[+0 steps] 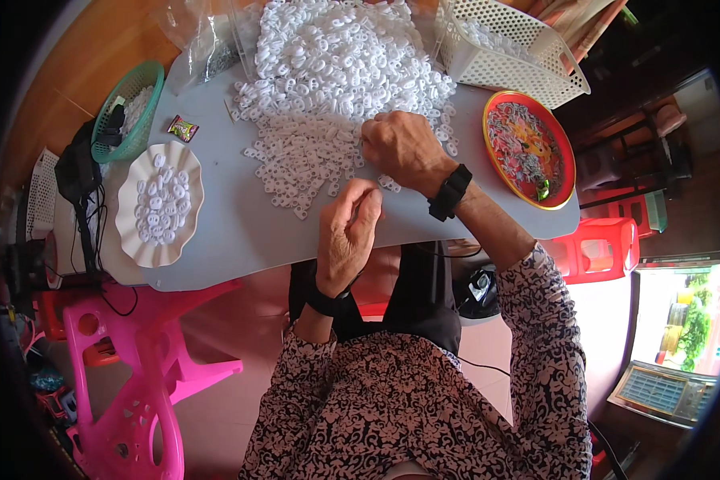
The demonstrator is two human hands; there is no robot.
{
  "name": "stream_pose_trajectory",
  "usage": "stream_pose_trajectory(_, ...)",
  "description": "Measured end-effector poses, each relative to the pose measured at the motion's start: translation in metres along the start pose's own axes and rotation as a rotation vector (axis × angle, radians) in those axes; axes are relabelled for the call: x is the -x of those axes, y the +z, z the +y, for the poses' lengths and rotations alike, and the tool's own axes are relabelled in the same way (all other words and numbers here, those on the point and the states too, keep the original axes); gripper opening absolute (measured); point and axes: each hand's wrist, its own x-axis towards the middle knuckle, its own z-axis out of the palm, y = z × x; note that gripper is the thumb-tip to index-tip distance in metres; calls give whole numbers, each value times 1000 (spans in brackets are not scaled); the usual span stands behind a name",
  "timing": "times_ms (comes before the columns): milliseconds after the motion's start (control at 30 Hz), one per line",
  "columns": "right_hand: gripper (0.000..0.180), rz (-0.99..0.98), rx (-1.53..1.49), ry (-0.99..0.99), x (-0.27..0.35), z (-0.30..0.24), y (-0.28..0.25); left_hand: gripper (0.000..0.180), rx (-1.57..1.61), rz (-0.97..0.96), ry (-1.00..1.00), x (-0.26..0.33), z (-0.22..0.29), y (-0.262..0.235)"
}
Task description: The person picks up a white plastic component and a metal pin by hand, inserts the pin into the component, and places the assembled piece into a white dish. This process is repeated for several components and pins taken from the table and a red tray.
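A large heap of small white plastic pieces (328, 60), oval with holes, covers the far middle of the table. Nearer to me, a thinner layer of flat white pieces (300, 160) spreads out from it. My right hand (406, 148) is closed, knuckles up, at the right edge of this layer; whatever its fingers hold is hidden. Just left of and below it, my left hand (349, 234) hovers by the table's front edge, thumb and fingers pressed together. I cannot make out what is between them.
On the right stands a red, gold-rimmed bowl (570, 160) of small metal parts, below a white perforated basket (528, 66). To the left are a scalloped dish (128, 220) with white pieces, a green basket (157, 88) and a small wrapped packet (182, 128). A pink chair (156, 368) stands lower left.
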Motion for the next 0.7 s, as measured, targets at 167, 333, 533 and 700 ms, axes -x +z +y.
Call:
stream_pose_trajectory(167, 12, -50, -2, 3, 4, -1, -1, 15, -28, 15, 13, 1, 0, 1)
stream_pose_trajectory(333, 8, -49, -6, -3, 1, -1, -4, 14, -59, 19, 34, 0, 4, 1)
stream_pose_trajectory(533, 6, -3, -48, -27, 2, -5, -4, 12, -70, 43, 62, 0, 6, 2)
stream_pose_trajectory(700, 18, 110, -181, -34, 10, -1, -8, 12, -48, 53, 28, 0, 2, 1)
